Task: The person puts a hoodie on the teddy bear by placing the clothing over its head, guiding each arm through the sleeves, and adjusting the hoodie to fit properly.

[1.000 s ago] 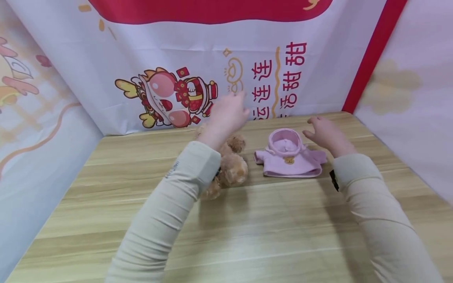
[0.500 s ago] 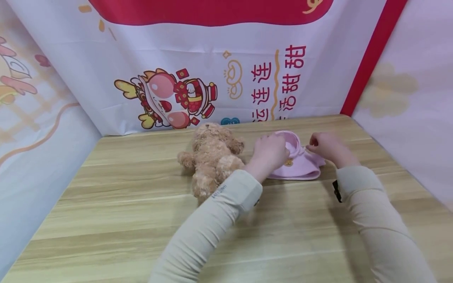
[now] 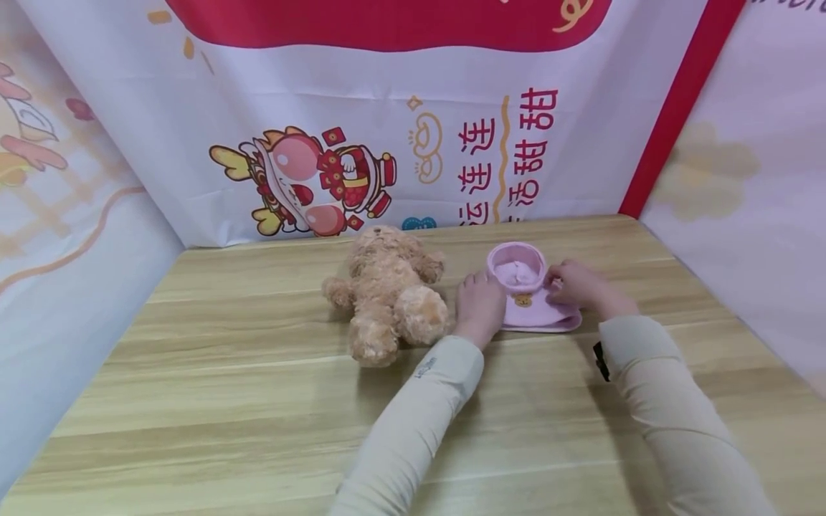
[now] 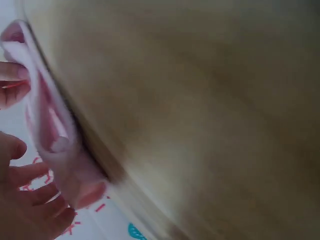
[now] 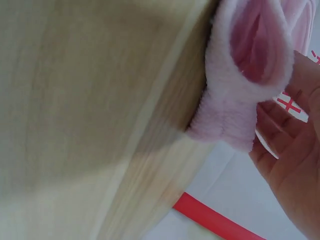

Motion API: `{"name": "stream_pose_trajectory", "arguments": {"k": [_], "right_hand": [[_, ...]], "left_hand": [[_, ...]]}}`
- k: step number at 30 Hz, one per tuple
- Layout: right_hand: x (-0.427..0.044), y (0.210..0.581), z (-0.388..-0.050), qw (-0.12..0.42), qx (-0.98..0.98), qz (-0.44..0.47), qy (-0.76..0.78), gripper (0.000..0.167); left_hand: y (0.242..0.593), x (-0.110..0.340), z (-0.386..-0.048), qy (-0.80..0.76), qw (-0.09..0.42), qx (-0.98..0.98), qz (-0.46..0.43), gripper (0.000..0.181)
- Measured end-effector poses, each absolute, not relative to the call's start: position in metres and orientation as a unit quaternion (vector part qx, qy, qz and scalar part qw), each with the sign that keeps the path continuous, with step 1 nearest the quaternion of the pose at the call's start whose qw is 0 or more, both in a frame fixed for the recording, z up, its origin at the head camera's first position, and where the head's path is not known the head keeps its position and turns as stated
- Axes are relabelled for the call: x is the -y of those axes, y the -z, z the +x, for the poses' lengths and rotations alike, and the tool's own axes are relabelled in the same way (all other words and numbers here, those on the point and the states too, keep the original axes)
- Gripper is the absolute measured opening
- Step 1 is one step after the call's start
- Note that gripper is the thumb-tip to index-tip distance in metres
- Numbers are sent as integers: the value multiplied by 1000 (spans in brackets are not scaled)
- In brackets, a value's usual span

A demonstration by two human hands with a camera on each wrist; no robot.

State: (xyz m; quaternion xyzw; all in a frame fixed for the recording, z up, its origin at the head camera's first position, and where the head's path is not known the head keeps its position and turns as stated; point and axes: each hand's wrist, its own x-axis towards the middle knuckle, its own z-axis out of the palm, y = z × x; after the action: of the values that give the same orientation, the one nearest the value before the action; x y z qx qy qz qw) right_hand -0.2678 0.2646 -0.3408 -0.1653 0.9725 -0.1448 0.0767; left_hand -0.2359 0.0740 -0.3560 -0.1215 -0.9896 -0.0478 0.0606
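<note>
A small pink hooded garment with a bear patch (image 3: 538, 315) lies front up on the table, its round hood opening away from the person. At its left side is the left hand (image 3: 480, 304); in the left wrist view this hand (image 4: 32, 200) has loosely bent, spread fingers against the sleeve (image 4: 80, 185), thumb apart from it. The right hand (image 3: 581, 287) pinches the cloth at the right sleeve. In the right wrist view the right hand (image 5: 295, 145) is beside the sleeve (image 5: 227, 117), its fingers partly behind the cloth.
A light brown plush bear (image 3: 381, 287) lies on its back left of the garment, legs toward the person. The wooden table (image 3: 213, 401) meets a printed white cloth backdrop (image 3: 361, 79) behind, with cloth walls at both sides.
The left hand has moved right from above the bear, over the garment, then down to its left side. The right hand has lowered and taken hold of the right sleeve area.
</note>
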Motion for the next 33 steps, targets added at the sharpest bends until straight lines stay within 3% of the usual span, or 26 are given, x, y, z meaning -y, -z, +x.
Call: {"name": "stream_pose_trajectory", "arguments": {"k": [5, 17, 24, 33], "right_hand": [[-264, 347, -264, 96, -974, -154, 137, 30], [-260, 349, -266, 106, -972, -149, 148, 32], [-259, 349, -266, 112, -965, -166, 170, 28], [-261, 351, -264, 107, -954, -194, 200, 15]], "left_hand": [[365, -69, -237, 47, 15, 993, -105, 41], [362, -66, -236, -13, 40, 993, -113, 33], [361, -65, -238, 7, -4, 992, -127, 41], [364, -69, -239, -31, 35, 987, -152, 30]]}}
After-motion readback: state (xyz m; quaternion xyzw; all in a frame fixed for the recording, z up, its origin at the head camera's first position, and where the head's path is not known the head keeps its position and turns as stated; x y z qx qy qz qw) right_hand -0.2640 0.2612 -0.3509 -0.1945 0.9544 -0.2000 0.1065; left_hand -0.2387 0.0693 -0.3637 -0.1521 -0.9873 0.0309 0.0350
